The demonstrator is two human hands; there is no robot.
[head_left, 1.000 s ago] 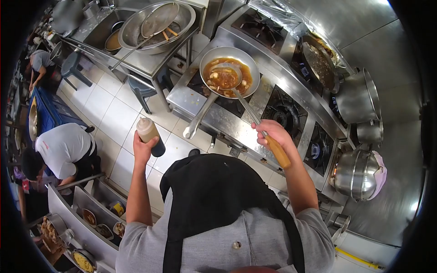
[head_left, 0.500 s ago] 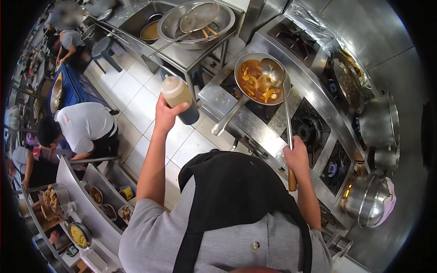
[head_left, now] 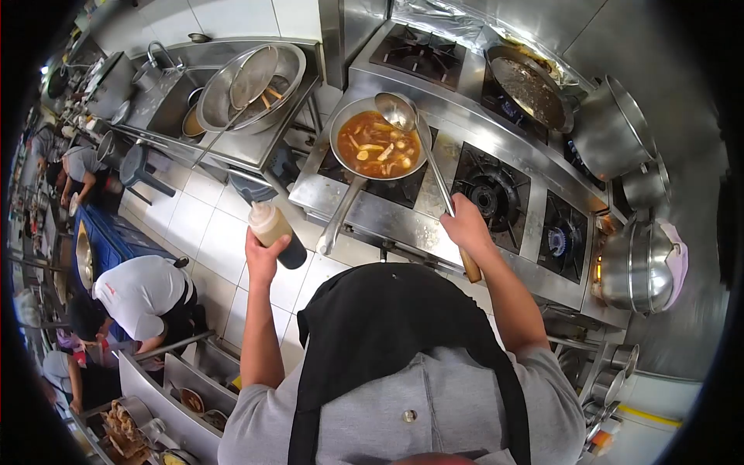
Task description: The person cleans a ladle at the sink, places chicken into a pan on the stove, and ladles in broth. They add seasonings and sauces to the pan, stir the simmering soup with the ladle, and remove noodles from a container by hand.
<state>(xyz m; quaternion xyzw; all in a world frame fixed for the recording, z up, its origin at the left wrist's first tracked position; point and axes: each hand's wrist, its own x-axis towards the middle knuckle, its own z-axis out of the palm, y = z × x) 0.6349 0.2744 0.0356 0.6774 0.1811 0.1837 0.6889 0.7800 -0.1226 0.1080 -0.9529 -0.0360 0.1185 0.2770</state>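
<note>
My left hand [head_left: 262,257] is wrapped round a squeeze bottle [head_left: 268,223], pale at its upper part and dark lower down. The bottle is tilted and apart from the stove, with floor tiles behind it. In my right hand [head_left: 467,226] is the long handle of a metal ladle [head_left: 436,172], whose wooden end sticks out below the fist. The ladle's bowl is over the far rim of a frying pan [head_left: 335,143]; whether it touches the rim I cannot tell. Reddish-brown sauce with pale pieces [head_left: 380,147] lies in the pan, which sits on a front burner.
A lit burner [head_left: 556,240] is at the stove's right. Behind stand a dark wok [head_left: 528,93] and a tall pot [head_left: 612,132]. A steel basin [head_left: 291,58] with a strainer [head_left: 253,77] is at the back left. A person in a white shirt [head_left: 147,298] bends at the left.
The ladle's bowl has moved from over the sauce to the pan's far rim. My view has turned, shifting the stove and pan left in the frame. Both hands keep their holds.
</note>
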